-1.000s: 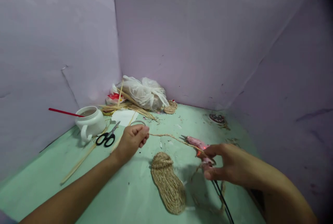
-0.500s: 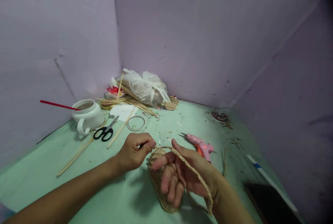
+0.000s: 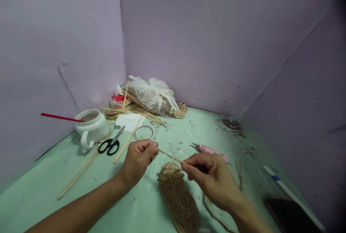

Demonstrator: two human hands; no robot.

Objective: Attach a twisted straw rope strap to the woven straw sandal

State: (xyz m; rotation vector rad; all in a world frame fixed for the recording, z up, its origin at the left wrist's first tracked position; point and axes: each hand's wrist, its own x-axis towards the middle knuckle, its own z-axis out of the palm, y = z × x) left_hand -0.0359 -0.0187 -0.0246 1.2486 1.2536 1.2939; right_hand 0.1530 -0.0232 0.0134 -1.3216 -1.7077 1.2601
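My left hand (image 3: 139,159) pinches one end of a thin braided straw cord (image 3: 171,156) between thumb and fingertips. A short way along, my right hand (image 3: 213,179) grips the same cord, so a short span runs between the two hands. The cord's loose length trails below my right hand onto the table. Under the span lies a woven straw sole-shaped piece (image 3: 180,200), brown with a paler upper end. Beyond my right hand is a pink glue gun (image 3: 207,149), its rear part partly hidden by that hand.
Black-handled scissors (image 3: 111,144), a white pot (image 3: 92,128) with a red stick (image 3: 62,117), and a roll of tape (image 3: 143,132) stand left. At the back are straw strips (image 3: 146,113) and a white plastic bag (image 3: 154,94). A dark flat object (image 3: 289,215) lies right.
My right hand has turned over from an open palm with the cord across it to a grip on the cord. The woven piece below is now less covered.
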